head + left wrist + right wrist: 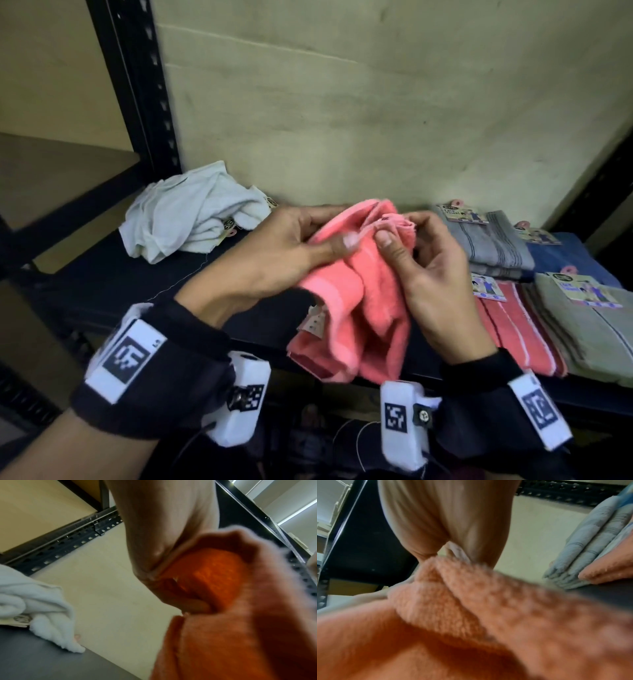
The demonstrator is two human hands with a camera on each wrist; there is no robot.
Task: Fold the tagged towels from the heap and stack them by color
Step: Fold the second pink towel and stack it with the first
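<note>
My left hand (274,246) pinches a fold of the pink towel (356,308) between thumb and fingers, and my right hand (424,267) pinches the bunched edge just beside it, so both thumbs sit close together on the top of the cloth. I read this as hunting for a corner or hem: the towel hangs crumpled below my hands, lifted off the dark shelf (113,284) so its weight pulls the layers apart, with a small paper tag (313,322) dangling on its left side. The wrist views show only thumb and terry pile, too blurred to say which edge I hold. To the left, well apart, lies the heap, now a rumpled white towel (191,212) with its label showing. To the right the folded stacks stand in a tidy block, each with its card on top: grey (496,240) and blue (561,253) at the back, a red striped stack (520,325) and an olive stack (589,329) in front. I judge the pink one belongs with the red striped stack, nearest my right hand.
</note>
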